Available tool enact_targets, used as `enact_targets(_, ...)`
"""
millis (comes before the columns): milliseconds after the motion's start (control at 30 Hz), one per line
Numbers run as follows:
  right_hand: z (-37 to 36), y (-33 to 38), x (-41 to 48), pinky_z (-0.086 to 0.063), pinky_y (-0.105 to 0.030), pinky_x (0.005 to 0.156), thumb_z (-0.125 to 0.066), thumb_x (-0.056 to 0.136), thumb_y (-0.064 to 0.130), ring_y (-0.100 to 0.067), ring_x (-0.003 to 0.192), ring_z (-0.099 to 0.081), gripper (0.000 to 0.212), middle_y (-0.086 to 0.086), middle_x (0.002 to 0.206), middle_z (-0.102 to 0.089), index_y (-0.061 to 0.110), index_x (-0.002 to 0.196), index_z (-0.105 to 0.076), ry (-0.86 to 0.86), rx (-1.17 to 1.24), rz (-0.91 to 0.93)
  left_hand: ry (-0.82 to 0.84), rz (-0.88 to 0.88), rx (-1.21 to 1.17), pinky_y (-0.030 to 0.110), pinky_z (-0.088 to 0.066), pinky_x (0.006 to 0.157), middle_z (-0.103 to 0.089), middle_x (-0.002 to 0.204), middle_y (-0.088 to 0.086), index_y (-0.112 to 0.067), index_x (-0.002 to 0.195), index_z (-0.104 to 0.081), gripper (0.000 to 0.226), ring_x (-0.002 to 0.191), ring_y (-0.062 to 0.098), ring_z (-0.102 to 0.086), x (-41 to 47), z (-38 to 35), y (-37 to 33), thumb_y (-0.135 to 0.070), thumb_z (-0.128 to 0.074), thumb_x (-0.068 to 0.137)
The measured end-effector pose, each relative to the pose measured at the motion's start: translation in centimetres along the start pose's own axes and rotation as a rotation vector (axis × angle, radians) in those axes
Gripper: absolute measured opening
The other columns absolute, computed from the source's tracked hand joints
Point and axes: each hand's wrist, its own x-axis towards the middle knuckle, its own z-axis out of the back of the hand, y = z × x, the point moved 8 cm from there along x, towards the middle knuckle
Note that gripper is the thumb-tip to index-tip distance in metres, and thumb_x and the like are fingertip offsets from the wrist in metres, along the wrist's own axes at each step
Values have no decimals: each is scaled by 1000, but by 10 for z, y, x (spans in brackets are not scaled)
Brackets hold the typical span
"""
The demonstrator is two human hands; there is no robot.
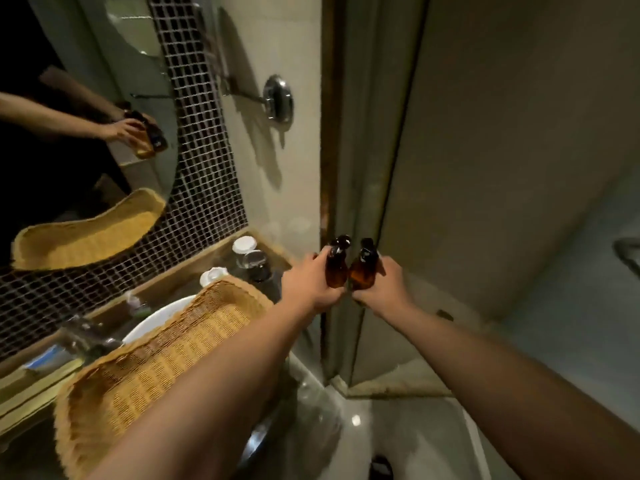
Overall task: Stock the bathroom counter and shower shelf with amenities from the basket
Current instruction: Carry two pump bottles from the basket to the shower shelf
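Observation:
My left hand (pixel 306 278) grips a small amber bottle (pixel 336 271) with a dark cap. My right hand (pixel 381 284) grips a second amber bottle (pixel 362 273), and the two bottles touch side by side. Both are held out in front of the glass shower door's edge (pixel 346 188). The woven wicker basket (pixel 166 358) rests over the white sink (pixel 156 320) under my left forearm, and its visible inside looks bare. The counter ledge (pixel 194 271) behind it carries a few small jars.
White-lidded jars (pixel 244 245) and a glass (pixel 254 263) stand on the ledge by the mosaic wall. A faucet (pixel 86 336) sits left of the basin. A mirror (pixel 86 133) reflects my hands and the basket. A chrome wall fitting (pixel 277 100) projects above.

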Motion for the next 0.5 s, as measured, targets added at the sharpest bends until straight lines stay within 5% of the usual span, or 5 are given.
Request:
enact_targets(100, 62, -39, 9, -57, -37, 75, -83, 56, 20, -21, 85, -63, 45, 7, 89, -59, 30, 94, -62, -109, -40, -98, 38, -95, -15, 41, -53, 81, -58, 123, -1, -45, 140, -29, 84, 104, 32, -65, 27, -24, -70, -68, -61, 66)
enact_targets(267, 140, -100, 39, -54, -34, 83, -73, 69, 17, -26, 104, -61, 49, -3, 120, -60, 21, 117, -63, -121, -260, -190, 159, -227, 58, 35, -54, 74, -57, 111, -4, -48, 141, -30, 88, 92, 23, -64, 76, -63, -175, -59, -67, 62)
enact_targets(500, 235, -156, 117, -52, -33, 62, -70, 68, 14, -27, 81, -64, 44, -8, 95, -62, 20, 110, -56, -128, -257, -243, 138, -283, -26, 31, -46, 64, -64, 97, -7, -49, 123, -33, 77, 86, 24, -67, 169, -82, -282, -63, -64, 54)
